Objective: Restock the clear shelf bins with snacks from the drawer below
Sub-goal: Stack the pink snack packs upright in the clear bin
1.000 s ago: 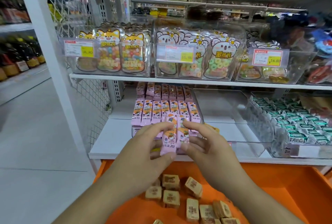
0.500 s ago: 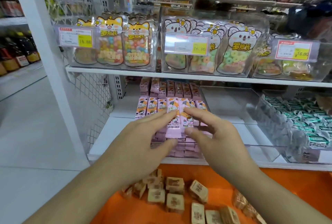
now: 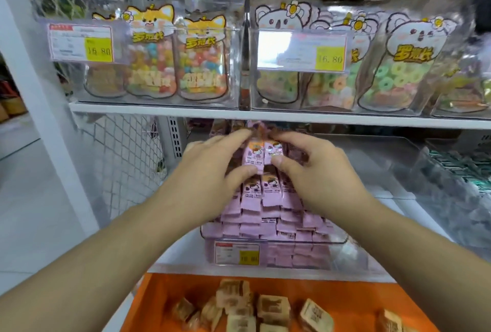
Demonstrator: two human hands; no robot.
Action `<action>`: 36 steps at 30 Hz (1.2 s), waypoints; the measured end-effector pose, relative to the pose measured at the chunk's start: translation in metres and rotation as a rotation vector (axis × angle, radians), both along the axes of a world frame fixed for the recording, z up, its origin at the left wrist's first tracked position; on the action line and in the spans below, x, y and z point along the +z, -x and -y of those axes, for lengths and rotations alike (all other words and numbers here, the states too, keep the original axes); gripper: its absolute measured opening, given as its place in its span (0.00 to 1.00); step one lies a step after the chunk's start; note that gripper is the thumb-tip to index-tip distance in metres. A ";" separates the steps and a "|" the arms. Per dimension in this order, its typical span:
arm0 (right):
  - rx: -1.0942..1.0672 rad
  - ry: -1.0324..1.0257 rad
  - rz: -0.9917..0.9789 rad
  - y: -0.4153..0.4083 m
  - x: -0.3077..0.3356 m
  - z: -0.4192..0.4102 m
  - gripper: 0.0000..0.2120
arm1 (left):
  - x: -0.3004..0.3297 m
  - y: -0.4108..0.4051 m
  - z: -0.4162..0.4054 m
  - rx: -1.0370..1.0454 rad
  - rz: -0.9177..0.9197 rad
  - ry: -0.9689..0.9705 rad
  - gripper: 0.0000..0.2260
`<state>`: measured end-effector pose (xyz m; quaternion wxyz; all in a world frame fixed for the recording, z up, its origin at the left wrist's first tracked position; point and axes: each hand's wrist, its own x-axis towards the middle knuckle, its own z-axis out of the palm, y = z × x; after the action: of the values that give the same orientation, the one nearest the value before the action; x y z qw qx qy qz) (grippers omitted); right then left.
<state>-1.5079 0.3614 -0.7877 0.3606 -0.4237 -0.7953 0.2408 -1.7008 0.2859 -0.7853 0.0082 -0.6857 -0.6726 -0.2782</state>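
A clear shelf bin [image 3: 342, 241] on the lower shelf holds rows of pink snack packs [image 3: 265, 221]. Between my two hands stands a small upright bunch of the pink packs [image 3: 259, 156], over the bin's middle rows. My left hand [image 3: 212, 169] pinches the bunch from the left with thumb below and fingers on top. From the right, my right hand [image 3: 316, 169] pinches the same bunch. Below the shelf, the orange drawer [image 3: 164, 299] lies open with several brown cube snacks [image 3: 272, 306] in it.
The upper shelf edge [image 3: 279, 116] runs just above my hands, carrying clear bins of candy bags [image 3: 156, 65]. An empty clear bin [image 3: 377, 161] sits right of the pink one, then green-wrapped snacks [image 3: 462, 166]. A wire mesh panel [image 3: 127, 150] and white post [image 3: 39, 92] bound the left.
Both hands have carried the bunch of pink packs up from near the bin's front and back over the middle rows, under the upper shelf. The camera moved closer.
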 end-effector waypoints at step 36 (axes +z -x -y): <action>0.066 -0.011 0.289 0.014 -0.002 -0.067 0.20 | -0.005 0.030 -0.077 -0.040 -0.114 0.085 0.25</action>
<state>-1.5221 0.4282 -0.7896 0.2365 -0.4255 -0.8538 0.1846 -1.7306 0.3632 -0.7901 0.0120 -0.7134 -0.6685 -0.2098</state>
